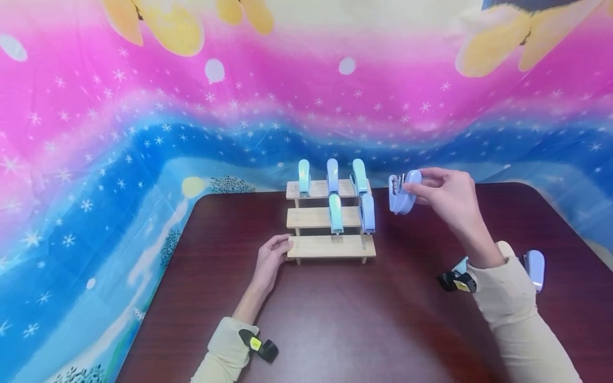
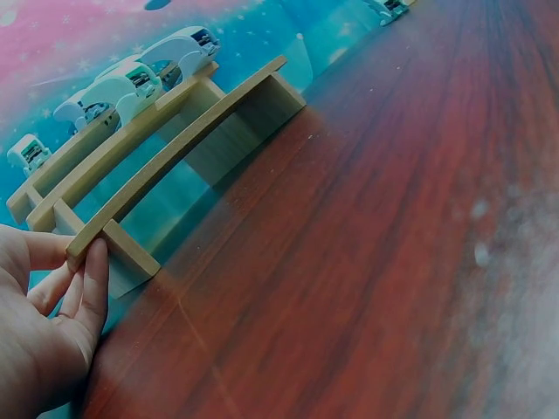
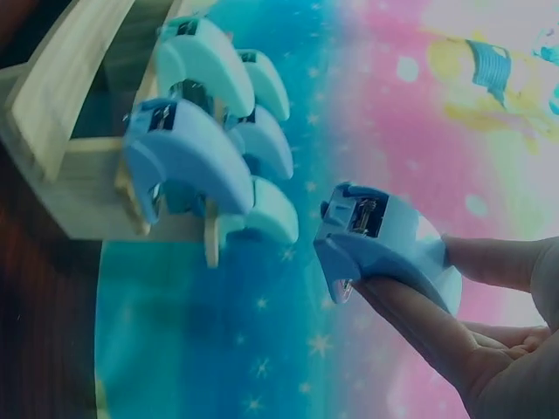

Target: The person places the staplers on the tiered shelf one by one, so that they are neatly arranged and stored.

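A lavender-blue stapler (image 1: pixel 404 192) is held in the air by my right hand (image 1: pixel 452 199), to the right of a three-step wooden display rack (image 1: pixel 330 246). The right wrist view shows this stapler (image 3: pixel 384 240) gripped between thumb and fingers. My left hand (image 1: pixel 272 260) pinches the left end of the rack's lowest step; in the left wrist view its fingers (image 2: pixel 92 292) reach under that board. On the top step stand a mint stapler (image 1: pixel 304 176), a lavender one (image 1: pixel 332 175) and another mint one (image 1: pixel 359 176). The middle step carries a mint stapler (image 1: pixel 336 214) and a blue one (image 1: pixel 367 213).
Beside the right sleeve (image 1: pixel 507 298) a lavender stapler (image 1: pixel 535 270) lies on the dark red table (image 1: pixel 335 319). A light blue item (image 1: pixel 461 265) shows partly behind that wrist. A colourful snowflake-patterned cloth (image 1: pixel 287 106) hangs behind the table.
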Demonstrator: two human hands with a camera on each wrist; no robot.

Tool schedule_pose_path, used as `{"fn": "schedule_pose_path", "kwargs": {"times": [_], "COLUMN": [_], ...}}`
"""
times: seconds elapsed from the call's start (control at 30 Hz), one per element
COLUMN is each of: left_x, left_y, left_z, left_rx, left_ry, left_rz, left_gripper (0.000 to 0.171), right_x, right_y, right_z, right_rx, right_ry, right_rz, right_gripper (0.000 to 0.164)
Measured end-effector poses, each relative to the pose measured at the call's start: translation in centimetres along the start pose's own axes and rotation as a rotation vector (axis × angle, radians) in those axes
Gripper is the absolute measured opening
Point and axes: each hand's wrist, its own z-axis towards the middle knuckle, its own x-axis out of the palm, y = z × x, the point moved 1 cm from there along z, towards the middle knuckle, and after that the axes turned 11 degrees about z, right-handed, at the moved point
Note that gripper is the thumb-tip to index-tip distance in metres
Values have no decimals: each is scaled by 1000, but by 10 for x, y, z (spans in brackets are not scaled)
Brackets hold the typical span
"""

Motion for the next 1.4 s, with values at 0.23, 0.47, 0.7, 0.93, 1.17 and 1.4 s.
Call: {"fn": "schedule_pose_path", "kwargs": {"times": [0.23, 0.47, 0.7, 0.93, 1.17, 1.4], "left_x": [-1, 0, 0, 0, 1, 1], "left_y": [1, 0, 0, 1, 0, 0], "left_z": [0, 1, 1, 2, 1, 1], "left_rx": [-3, -2, -4, -5, 5, 5], "left_ry": [-1, 3, 1, 0, -3, -1], "left_rz": [3, -6, -7, -16, -19, -23], "left_gripper": [35, 35, 35, 35, 35, 35], "right_x": [15, 29, 46, 69, 92, 120], "right_y": [10, 17, 25, 28, 26, 20], "right_z": [4, 8, 8, 12, 14, 16], "right_rx": [16, 10, 41, 58, 57, 39], "right_ry": [25, 35, 63, 117, 172, 214], "right_rz": [59, 107, 71, 55, 15, -8], "right_gripper": [60, 56, 57, 57, 57, 48]}}
